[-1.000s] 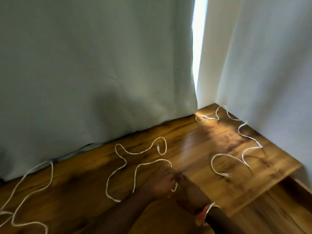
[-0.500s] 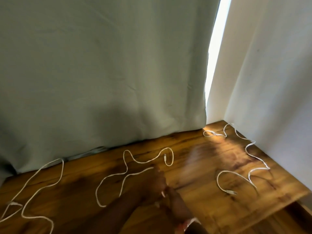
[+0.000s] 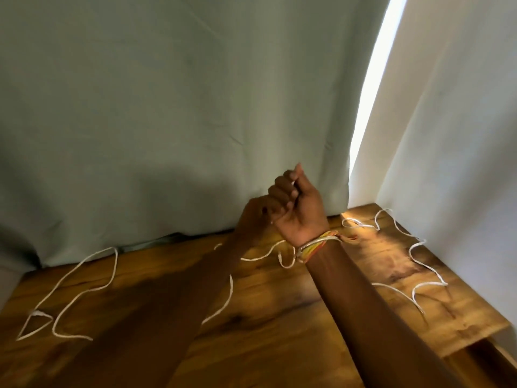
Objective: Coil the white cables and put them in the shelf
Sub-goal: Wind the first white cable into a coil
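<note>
Mid-table near the back edge, my right hand [image 3: 298, 211] pinches the thin, floppy middle cable [image 3: 230, 289]; left hand [image 3: 253, 219] is hidden, can't tell. I'd grab near the plug end.

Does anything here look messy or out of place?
Yes. Three white cables sprawl uncoiled across the wooden tabletop: left cable, middle cable and right cable. None is damaged as far as shows.

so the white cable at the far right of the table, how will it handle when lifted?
The right cable is probably floppy: it lies in loose, irregular bends flat on the wooden table. Likely light, being thin. It may trail and snag, since it sprawls from the corner toward the near edge.
</note>
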